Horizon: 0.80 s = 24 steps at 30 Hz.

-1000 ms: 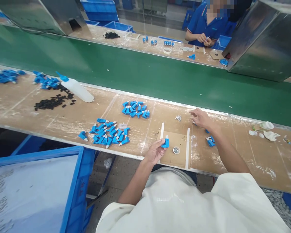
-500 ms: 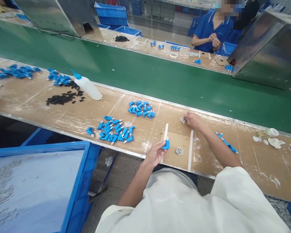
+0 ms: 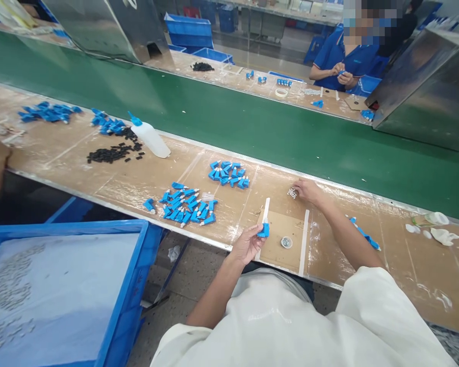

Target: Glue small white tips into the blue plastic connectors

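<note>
Pinching a blue part (image 3: 265, 231) near the bench edge (image 3: 214, 243): left hand (image 3: 248, 244); right hand (image 3: 308, 191), grip unclear.

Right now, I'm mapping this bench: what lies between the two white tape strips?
In the head view: cardboard with a small round dish on it. The left hand holds a blue piece at the left strip.

Blue plastic part (image 3: 263, 231) pinched in left hand (image 3: 248, 243), small white pieces (image 3: 291, 193) touched by right hand (image 3: 307, 191), bottle (image 3: 151, 140) laid beside black pieces (image 3: 109, 154).
</note>
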Each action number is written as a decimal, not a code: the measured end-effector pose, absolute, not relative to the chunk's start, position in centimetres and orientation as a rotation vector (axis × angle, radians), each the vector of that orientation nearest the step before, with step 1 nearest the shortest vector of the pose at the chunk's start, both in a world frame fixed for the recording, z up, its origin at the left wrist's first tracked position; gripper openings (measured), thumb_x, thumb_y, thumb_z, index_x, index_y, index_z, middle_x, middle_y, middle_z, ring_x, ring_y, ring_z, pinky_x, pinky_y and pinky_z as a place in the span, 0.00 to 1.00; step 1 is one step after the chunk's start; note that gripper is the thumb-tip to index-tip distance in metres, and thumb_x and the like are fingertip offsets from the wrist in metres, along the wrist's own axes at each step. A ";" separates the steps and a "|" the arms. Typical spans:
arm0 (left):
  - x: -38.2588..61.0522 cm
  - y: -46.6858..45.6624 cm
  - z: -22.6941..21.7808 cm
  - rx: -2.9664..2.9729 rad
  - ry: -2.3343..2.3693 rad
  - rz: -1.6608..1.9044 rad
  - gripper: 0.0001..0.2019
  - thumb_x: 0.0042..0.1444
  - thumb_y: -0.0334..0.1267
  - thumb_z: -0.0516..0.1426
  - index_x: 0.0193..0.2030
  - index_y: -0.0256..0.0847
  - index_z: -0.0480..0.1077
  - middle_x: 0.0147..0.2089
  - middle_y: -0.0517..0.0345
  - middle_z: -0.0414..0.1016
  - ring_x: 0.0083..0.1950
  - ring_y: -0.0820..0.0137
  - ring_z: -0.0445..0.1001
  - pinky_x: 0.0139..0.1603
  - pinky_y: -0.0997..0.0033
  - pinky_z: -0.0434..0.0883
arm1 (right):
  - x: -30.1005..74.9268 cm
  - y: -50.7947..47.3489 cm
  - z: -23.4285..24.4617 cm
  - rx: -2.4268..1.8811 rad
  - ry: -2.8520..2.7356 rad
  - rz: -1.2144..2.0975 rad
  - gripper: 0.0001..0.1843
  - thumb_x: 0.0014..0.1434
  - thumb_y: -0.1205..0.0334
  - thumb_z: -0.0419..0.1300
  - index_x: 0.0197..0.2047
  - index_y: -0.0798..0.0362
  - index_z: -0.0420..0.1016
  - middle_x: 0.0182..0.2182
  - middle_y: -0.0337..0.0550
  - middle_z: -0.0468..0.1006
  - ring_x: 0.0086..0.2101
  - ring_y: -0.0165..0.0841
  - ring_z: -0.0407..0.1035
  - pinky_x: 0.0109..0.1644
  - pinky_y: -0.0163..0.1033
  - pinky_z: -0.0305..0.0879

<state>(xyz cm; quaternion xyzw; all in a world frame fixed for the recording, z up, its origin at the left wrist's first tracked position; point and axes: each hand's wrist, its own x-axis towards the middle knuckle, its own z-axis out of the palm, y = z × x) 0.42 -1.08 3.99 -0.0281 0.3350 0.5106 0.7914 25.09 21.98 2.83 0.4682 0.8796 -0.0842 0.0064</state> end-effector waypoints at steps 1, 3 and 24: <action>0.4 -1.1 4.0 -0.060 0.719 1.096 0.09 0.48 0.28 0.70 0.30 0.32 0.74 0.26 0.58 0.74 0.22 0.81 0.69 0.18 0.87 0.64 | 25.0 22.0 2.9 1.456 2.754 -0.264 0.16 0.65 0.69 0.53 0.43 0.55 0.84 0.39 0.52 0.81 0.40 0.41 0.72 0.47 0.40 0.64; 0.5 -1.0 3.9 -0.061 0.718 1.093 0.09 0.48 0.28 0.70 0.30 0.33 0.74 0.26 0.58 0.74 0.22 0.81 0.69 0.18 0.87 0.64 | 24.8 22.0 2.9 1.443 2.753 -0.263 0.17 0.65 0.67 0.53 0.43 0.54 0.84 0.38 0.51 0.81 0.40 0.41 0.73 0.47 0.40 0.64; 1.0 -0.1 2.8 -0.110 0.681 1.127 0.10 0.45 0.28 0.71 0.30 0.31 0.74 0.25 0.57 0.74 0.22 0.81 0.69 0.18 0.86 0.62 | 22.5 22.2 5.8 1.343 2.543 -0.064 0.12 0.56 0.72 0.56 0.36 0.59 0.82 0.35 0.57 0.80 0.35 0.41 0.75 0.36 0.39 0.62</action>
